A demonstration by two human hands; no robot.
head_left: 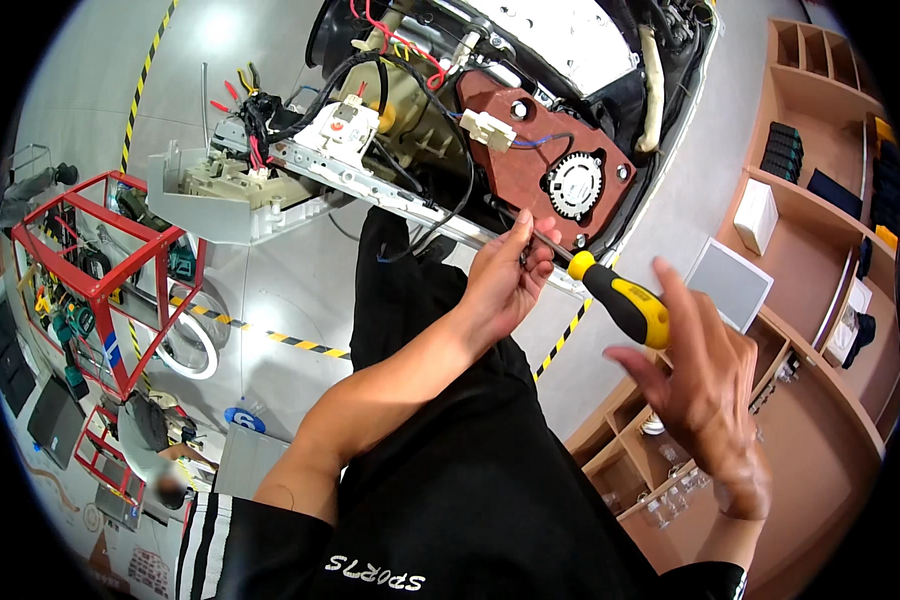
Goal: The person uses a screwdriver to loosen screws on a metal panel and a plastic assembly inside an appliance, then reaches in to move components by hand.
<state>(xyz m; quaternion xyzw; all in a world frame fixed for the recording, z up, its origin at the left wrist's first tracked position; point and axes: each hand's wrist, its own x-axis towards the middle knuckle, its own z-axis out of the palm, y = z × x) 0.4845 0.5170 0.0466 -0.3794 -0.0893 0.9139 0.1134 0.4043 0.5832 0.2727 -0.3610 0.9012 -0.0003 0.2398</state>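
Observation:
A yellow-and-black screwdriver (620, 298) angles down-right from the reddish-brown plate (542, 150), which carries a white toothed disc (576, 184) and a white connector (488, 130) with blue wire. My left hand (510, 272) is closed just below the plate, thumb and fingers round the screwdriver's metal shaft near its tip; whether a small part is also held there I cannot make out. My right hand (698, 385) is open beside the handle's end, index finger and thumb spread apart. The plate sits in a machine housing with wires and a metal rail (390, 195).
A detached grey-white panel (230, 225) and pliers (235, 92) lie at left. A red cart frame (140, 212) with tools stands further left; another person (145, 445) bends at lower left. Wooden shelving (810, 290) with boxes and a laptop-like grey panel (728, 285) lines the right.

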